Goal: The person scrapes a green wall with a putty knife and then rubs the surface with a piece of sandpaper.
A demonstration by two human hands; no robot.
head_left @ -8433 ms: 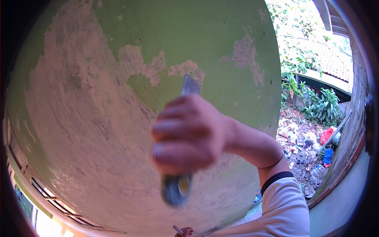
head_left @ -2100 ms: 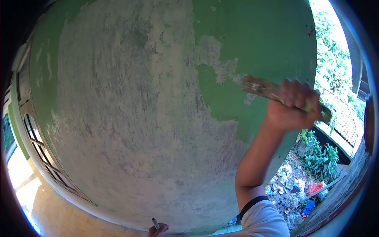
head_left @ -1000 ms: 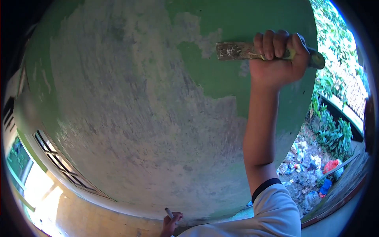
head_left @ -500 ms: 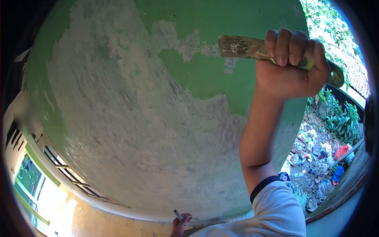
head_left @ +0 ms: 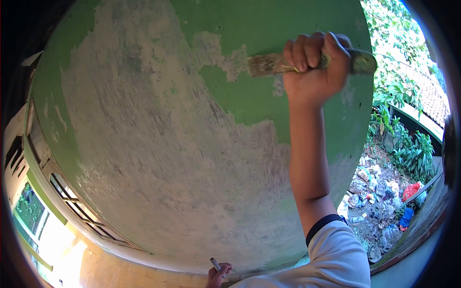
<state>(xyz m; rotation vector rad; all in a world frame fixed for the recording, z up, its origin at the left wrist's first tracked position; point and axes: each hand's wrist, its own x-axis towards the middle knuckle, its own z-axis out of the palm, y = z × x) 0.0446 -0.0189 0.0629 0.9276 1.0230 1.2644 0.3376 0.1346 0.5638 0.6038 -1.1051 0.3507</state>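
Note:
My right hand [head_left: 317,62] is raised high, its fingers wrapped around the handle of a paint scraper [head_left: 266,64]. The scraper's worn, paint-flecked blade points left, its edge right at the border where green paint meets a bare patch of the wall [head_left: 163,144]. Green paint is stripped from much of this wall, leaving grey-white plaster with streaky marks. Low in the view, my left hand [head_left: 217,277] is closed on a short grey rod [head_left: 215,263] with a dark tip; its lower part is hidden by the fingers.
A framed window [head_left: 89,211] lies at lower left, above a tiled floor [head_left: 115,269]. Outside on the right, scattered rubbish [head_left: 379,192] covers the ground near leafy plants [head_left: 413,149] and a tiled roof [head_left: 432,101].
My right hand and the scraper have moved left along the wall, the blade reaching the edge of the bare patch. My left hand has hardly moved.

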